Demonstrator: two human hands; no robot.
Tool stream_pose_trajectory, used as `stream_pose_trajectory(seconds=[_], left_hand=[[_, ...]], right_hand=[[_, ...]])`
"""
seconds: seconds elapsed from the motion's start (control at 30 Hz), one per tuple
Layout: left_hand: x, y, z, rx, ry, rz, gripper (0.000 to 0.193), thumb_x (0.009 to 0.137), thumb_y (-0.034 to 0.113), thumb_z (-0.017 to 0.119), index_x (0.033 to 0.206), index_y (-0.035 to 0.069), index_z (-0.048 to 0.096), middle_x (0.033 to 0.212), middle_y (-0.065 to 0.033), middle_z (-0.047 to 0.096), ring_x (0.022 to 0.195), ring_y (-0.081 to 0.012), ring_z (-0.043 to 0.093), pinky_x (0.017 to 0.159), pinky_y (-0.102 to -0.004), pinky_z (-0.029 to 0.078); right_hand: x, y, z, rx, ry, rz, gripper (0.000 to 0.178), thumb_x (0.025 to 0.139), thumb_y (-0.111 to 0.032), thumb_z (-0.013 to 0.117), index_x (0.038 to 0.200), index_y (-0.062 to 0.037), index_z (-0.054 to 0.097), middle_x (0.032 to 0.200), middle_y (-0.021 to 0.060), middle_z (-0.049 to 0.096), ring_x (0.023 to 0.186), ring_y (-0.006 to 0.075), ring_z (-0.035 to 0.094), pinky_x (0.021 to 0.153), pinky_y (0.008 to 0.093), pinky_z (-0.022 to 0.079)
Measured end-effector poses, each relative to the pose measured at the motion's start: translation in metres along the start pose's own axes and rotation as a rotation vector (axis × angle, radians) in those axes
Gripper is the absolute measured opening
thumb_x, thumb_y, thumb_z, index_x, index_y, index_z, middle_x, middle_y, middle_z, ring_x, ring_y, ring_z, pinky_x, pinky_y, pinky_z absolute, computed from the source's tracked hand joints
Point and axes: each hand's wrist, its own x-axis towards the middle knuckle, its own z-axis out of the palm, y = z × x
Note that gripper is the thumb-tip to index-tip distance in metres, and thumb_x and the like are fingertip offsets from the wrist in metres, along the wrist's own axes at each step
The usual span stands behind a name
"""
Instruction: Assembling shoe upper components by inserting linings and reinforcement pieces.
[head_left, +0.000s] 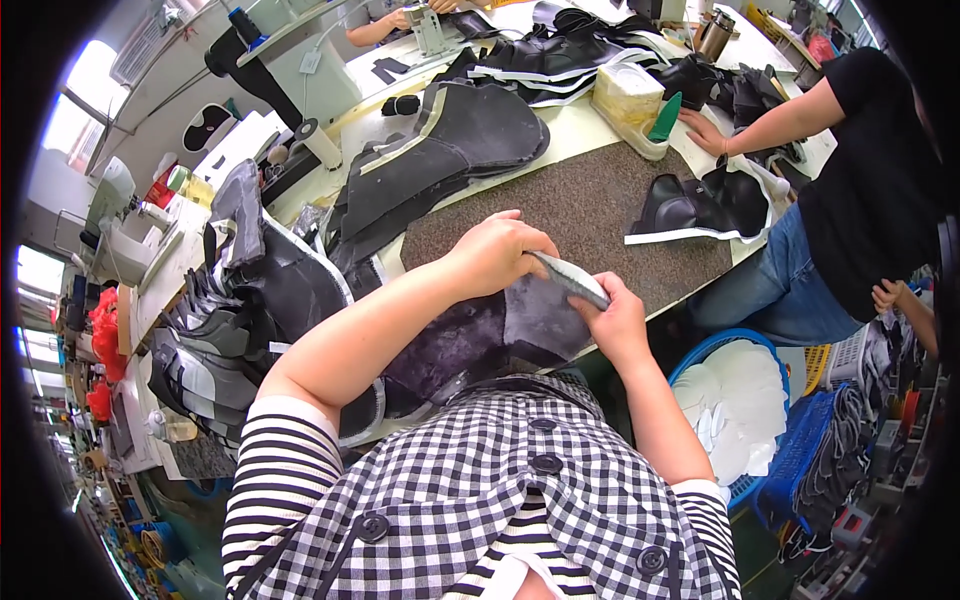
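Note:
A dark, soft boot-upper piece with a pale grey edge hangs between my hands in front of my apron. My left hand is closed on the upper end of that edge, its thumb and fingers pinching it. Lower and to the right, my right hand grips the other end of the edge between thumb and fingers. The lower part of the piece lies close against my apron. Beneath and beyond my hands is a brown speckled mat on the table.
A black boot upper with white trim rests at the mat's right. Stacked dark panels lie beyond my left arm. A glue-stained container holds a green tool. Another person stands right, near a blue basket of white pieces.

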Motion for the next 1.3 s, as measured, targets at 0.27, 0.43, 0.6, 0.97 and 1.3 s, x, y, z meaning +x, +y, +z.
stream_pose_trajectory(seconds=[0.27, 0.43, 0.6, 0.97, 1.3], left_hand=[[0.048, -0.01, 0.051, -0.041, 0.319, -0.051, 0.015, 0.075, 0.009, 0.067, 0.09, 0.011, 0.067, 0.095, -0.0051, 0.071, 0.095, -0.0212, 0.066, 0.105, -0.0422, 0.04], [-0.009, -0.079, 0.077, 0.053, 0.111, -0.334, 0.042, 0.078, 0.018, 0.073, 0.114, 0.006, 0.057, 0.117, -0.0147, 0.057, 0.114, -0.0342, 0.055, 0.093, -0.0408, 0.046], [-0.021, -0.073, 0.105, -0.063, -0.047, -0.728, 0.045, 0.077, 0.028, 0.078, 0.11, 0.005, 0.058, 0.107, -0.0176, 0.065, 0.103, -0.0339, 0.061, 0.088, -0.0409, 0.048], [0.0, 0.007, 0.073, -0.158, -0.05, -0.577, 0.044, 0.074, 0.02, 0.078, 0.113, 0.01, 0.059, 0.103, -0.0153, 0.067, 0.107, -0.0337, 0.061, 0.088, -0.0422, 0.048], [-0.001, -0.009, 0.073, 0.043, 0.249, -0.192, 0.016, 0.072, 0.013, 0.071, 0.085, 0.022, 0.074, 0.075, -0.0017, 0.069, 0.08, -0.0252, 0.064, 0.08, -0.0419, 0.045]], right_hand=[[-0.013, 0.041, -0.001, 0.047, 0.051, 0.076, 0.021, 0.08, -0.013, 0.073, 0.092, -0.0002, 0.061, 0.08, 0.0153, 0.069, 0.073, 0.0293, 0.068, 0.065, 0.0362, 0.051], [-0.035, 0.1, -0.034, -0.199, -0.015, 0.604, 0.033, 0.075, -0.024, 0.079, 0.092, 0.0002, 0.065, 0.08, 0.0126, 0.07, 0.074, 0.0224, 0.068, 0.069, 0.0333, 0.052], [-0.004, 0.106, -0.041, -0.306, -0.022, 0.364, 0.037, 0.074, -0.025, 0.081, 0.095, 0.0007, 0.065, 0.082, 0.0094, 0.07, 0.075, 0.0181, 0.066, 0.072, 0.0323, 0.053], [0.076, 0.022, -0.047, -0.356, -0.561, -0.153, 0.044, 0.065, -0.019, 0.084, 0.106, -0.0116, 0.069, 0.095, 0.0077, 0.066, 0.087, 0.0281, 0.065, 0.078, 0.0349, 0.052], [0.038, -0.02, -0.034, -0.489, -0.419, -0.425, 0.016, 0.078, -0.011, 0.067, 0.094, -0.0105, 0.07, 0.084, 0.009, 0.067, 0.079, 0.0301, 0.065, 0.069, 0.0396, 0.052]])
